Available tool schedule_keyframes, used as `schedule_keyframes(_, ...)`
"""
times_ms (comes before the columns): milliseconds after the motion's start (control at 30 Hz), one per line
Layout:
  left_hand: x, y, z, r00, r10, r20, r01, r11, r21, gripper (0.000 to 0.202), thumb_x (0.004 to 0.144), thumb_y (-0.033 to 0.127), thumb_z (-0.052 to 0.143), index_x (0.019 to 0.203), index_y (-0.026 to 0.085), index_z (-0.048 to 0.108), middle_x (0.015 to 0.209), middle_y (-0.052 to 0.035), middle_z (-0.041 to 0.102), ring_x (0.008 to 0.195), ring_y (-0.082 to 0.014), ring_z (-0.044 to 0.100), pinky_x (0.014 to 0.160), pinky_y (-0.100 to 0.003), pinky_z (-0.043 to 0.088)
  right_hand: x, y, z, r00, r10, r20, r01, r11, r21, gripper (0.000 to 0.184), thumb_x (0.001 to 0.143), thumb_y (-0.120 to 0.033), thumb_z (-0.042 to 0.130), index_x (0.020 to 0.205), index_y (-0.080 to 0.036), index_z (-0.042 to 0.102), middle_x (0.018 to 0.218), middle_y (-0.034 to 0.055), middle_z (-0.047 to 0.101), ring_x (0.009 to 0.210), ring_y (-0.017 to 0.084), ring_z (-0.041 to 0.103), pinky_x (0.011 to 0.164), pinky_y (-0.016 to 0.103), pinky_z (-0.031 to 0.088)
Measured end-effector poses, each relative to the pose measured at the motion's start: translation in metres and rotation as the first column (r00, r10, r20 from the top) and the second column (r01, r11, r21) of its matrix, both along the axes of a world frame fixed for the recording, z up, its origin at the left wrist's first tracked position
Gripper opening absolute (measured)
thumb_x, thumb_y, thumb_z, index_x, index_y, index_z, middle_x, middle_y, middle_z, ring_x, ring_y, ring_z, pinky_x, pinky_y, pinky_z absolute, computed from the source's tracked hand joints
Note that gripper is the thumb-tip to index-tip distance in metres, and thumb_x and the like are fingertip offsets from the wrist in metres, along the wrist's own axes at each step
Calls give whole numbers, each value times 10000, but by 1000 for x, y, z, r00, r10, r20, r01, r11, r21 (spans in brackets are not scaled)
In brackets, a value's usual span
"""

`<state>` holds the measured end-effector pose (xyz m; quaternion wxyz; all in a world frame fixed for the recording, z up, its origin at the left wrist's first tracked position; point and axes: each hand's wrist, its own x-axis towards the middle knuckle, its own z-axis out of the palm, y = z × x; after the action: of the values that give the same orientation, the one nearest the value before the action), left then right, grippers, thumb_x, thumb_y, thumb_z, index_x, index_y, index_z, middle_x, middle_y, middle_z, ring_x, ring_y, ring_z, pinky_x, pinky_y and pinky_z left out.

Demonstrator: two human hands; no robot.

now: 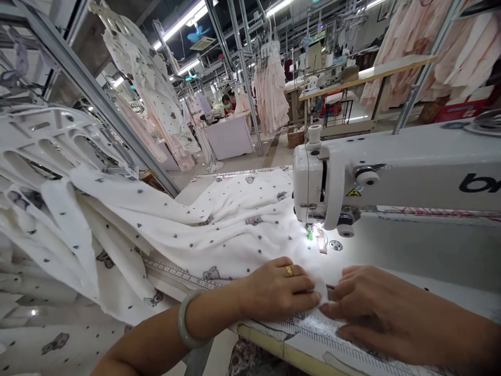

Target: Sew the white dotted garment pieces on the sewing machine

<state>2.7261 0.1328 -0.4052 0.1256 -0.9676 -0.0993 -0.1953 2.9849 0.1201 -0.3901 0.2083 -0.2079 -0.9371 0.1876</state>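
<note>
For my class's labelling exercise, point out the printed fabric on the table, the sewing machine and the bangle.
Printed fabric (pixel 235 245), head view: spread-out middle.
Sewing machine (pixel 403 177), head view: arm's side.
Bangle (pixel 182 321), head view: outer edge.

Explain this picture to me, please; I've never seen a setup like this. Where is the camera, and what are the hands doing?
There is no robot here: one camera, worn on a person's head, looks forward and down at their bare hands. The large white machine on the right is a sewing machine, its needle area brightly lit. White fabric with small dark prints spreads over the work table, left of the needle. A ruler-like strip runs near the front edge. The left hand rests curled on the fabric; the right hand has its fingertips close by, at the fabric's edge. How firmly either grips is hidden.
</note>
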Motion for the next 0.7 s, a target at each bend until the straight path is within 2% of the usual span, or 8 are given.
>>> schedule_keyframes(100,-1,-1,0,1000,16,-25,-17,999,-33,161,1060,212,568,1039,181,725,1061,-19,747,1064,-147,669,842,-306,493,3,6,-3,1000,3,10,-3,1000,-28,353,1071,-469,496,1009,-271,782,812,38,717,731,182,679,703,302,537)
schedule_keyframes(167,-2,-1,-1,1000,19,-25,-21,998,-65,157,1059,213,573,1069,183,728,1126,-27,747,1143,-156,659,921,-302,509,6,13,-7,997,-77,-19,78,997,14,305,1075,-418,504,1056,-275,773,917,48,733,829,198,700,749,326,546)
schedule_keyframes(233,-2,-1,-3,1000,18,-12,-19,996,-91,156,1053,198,577,1088,180,728,1143,-29,750,1172,-159,659,968,-291,521,8,20,-13,989,-142,-48,147,984,104,249,1060,-372,539,1172,-284,742,1115,67,741,1012,233,705,865,376,552)
schedule_keyframes(300,-3,-1,-4,1000,21,-18,-22,994,-106,155,1050,194,578,1083,178,729,1127,-31,754,1165,-155,667,978,-278,534,8,24,-17,990,-137,-21,139,978,155,253,1046,-337,566,1254,-280,700,1248,73,720,1132,251,675,986,430,521)
schedule_keyframes(400,-4,0,-5,999,16,-49,-21,994,-108,155,1050,208,584,1095,181,730,1130,-40,754,1174,-151,670,978,-272,551,4,23,-19,992,-95,83,86,991,104,221,1071,-282,507,1178,-257,699,1180,61,736,1075,224,665,1015,441,490)
schedule_keyframes(467,-5,3,-6,999,6,-51,-12,994,-110,158,1050,214,588,1107,186,733,1147,-39,756,1178,-148,670,982,-272,554,1,22,-20,988,-106,110,95,990,101,239,1084,-275,468,1093,-250,706,1143,55,743,1053,224,660,1011,449,476)
schedule_keyframes(600,-5,22,-6,998,-14,-57,5,989,-146,206,1062,213,550,1141,188,738,1196,-36,754,1161,-146,675,1007,-283,547,0,26,-25,972,-202,118,170,957,235,212,1073,-323,496,1071,-288,705,1224,18,749,1120,257,679,990,476,449)
schedule_keyframes(700,-3,42,-5,996,-15,-83,0,984,-177,256,1074,173,501,1177,177,736,1223,-44,751,1149,-148,679,1026,-281,531,3,33,-31,956,-283,74,240,903,356,217,1070,-368,510,1188,-322,687,1305,1,736,1121,268,702,1019,507,408)
